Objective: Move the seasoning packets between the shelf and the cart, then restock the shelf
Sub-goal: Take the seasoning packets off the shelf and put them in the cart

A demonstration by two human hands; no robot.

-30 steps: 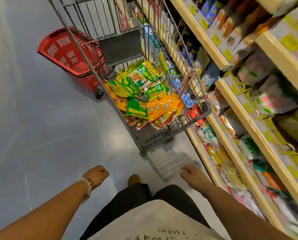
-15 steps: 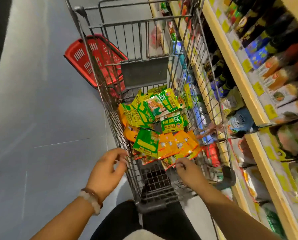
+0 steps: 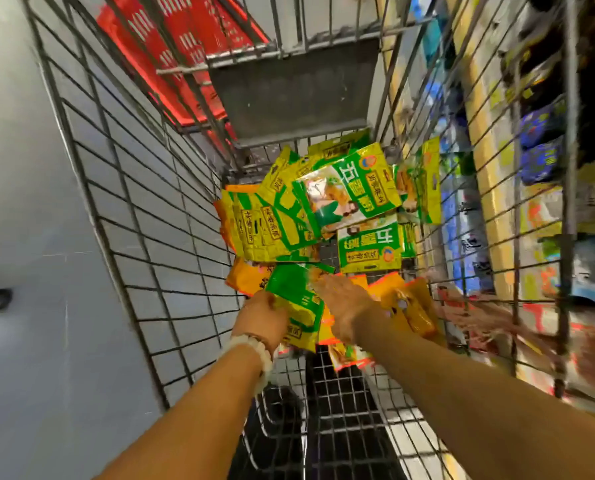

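— Well, the left hand pinches a green packet low in the cart.
— And the right hand?
— Fingers spread flat over the orange packets. More green-and-yellow packets lie heaped beyond, with the shelf just beside the cart.

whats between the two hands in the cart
In the head view, a green seasoning packet lies between the left hand and the right hand, both down among the packets.
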